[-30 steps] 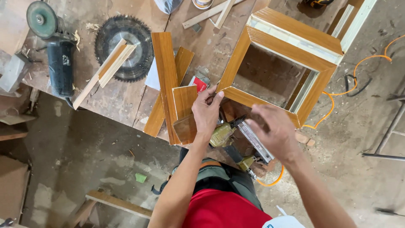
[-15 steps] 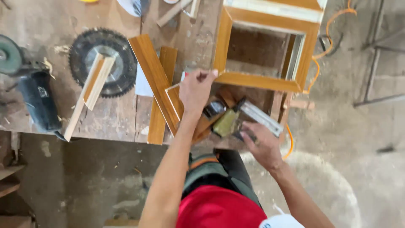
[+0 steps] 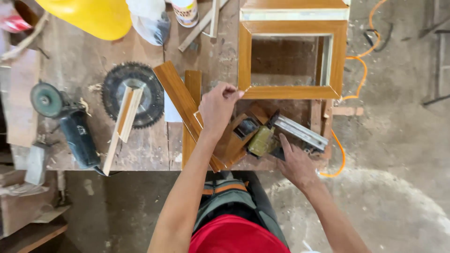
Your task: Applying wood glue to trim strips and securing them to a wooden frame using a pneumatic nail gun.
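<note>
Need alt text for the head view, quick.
Seen from above, a person's left hand pinches the corner of a wooden frame on a workbench, while the right hand rests on a nail gun. A saw blade lies further left.

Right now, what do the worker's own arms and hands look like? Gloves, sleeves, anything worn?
Left hand and right hand are bare: no gloves, and no rings or watch that I can make out. Both forearms are uncovered, no sleeves visible. A red top shows at the bottom.

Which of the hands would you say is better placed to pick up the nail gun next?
Probably the right hand: it rests against the nail gun at the workbench edge. The left hand is farther off, fingertips pinching at the wooden frame corner.
</note>
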